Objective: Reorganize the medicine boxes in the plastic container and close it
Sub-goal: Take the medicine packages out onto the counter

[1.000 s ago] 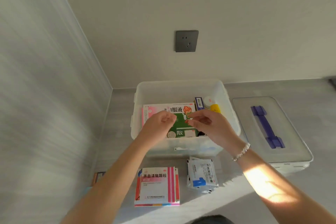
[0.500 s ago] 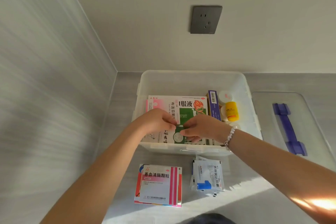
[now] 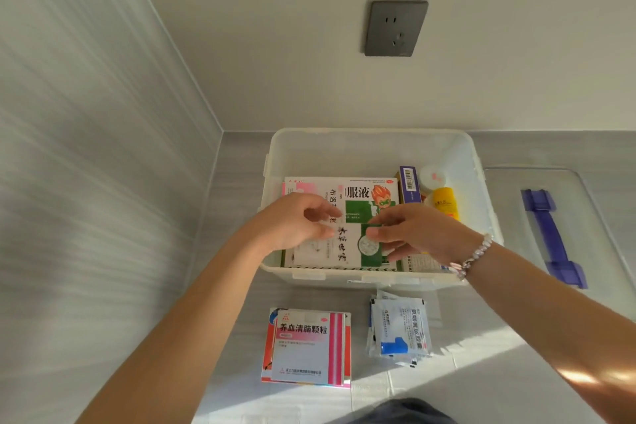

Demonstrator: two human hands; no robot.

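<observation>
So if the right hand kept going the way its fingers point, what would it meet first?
Probably the left hand: the right hand points leftward across the white-and-green medicine box toward it, though depth is unclear.

Translucent white container [image 3: 375,148]; white-and-green box [image 3: 344,248]; yellow bottle [image 3: 445,201]; purple lid handle [image 3: 550,237]; pink-striped box [image 3: 306,348]; dark grey socket [image 3: 395,27].

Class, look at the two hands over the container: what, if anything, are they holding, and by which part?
Both hold the white-and-green box: the left hand pinches its left end, the right hand its right end, inside the container.
</observation>
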